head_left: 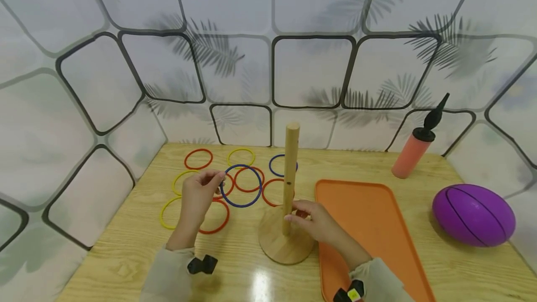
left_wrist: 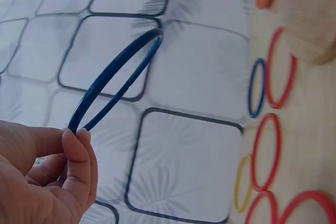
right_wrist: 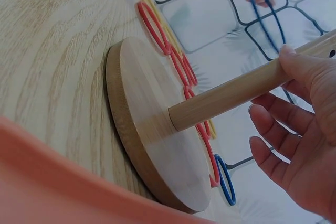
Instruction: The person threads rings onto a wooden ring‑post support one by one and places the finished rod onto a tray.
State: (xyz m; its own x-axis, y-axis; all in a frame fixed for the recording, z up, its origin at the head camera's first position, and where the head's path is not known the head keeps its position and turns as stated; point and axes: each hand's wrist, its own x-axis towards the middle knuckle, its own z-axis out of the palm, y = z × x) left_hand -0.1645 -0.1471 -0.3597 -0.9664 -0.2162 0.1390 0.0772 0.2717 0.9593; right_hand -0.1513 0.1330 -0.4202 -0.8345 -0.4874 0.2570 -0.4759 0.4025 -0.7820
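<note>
My left hand (head_left: 197, 195) pinches a blue ring (head_left: 241, 206) by its edge between thumb and fingers, left of the wooden post (head_left: 290, 167). In the left wrist view the blue ring (left_wrist: 107, 74) stands out from the fingertips, raised off the table. The post rises upright from a round wooden base (head_left: 272, 246). Low on the post, my right hand (head_left: 316, 223) grips it with thumb and index finger; in the right wrist view the other fingers are spread loosely beside it. No ring encircles the post.
Several red, yellow and blue rings lie on the table behind and left of the base, among them a red ring (head_left: 198, 149) and another blue ring (head_left: 270, 164). Right of the base is an orange tray (head_left: 356, 199). Beyond it are a purple ball (head_left: 474, 216) and a hand pump (head_left: 413, 153).
</note>
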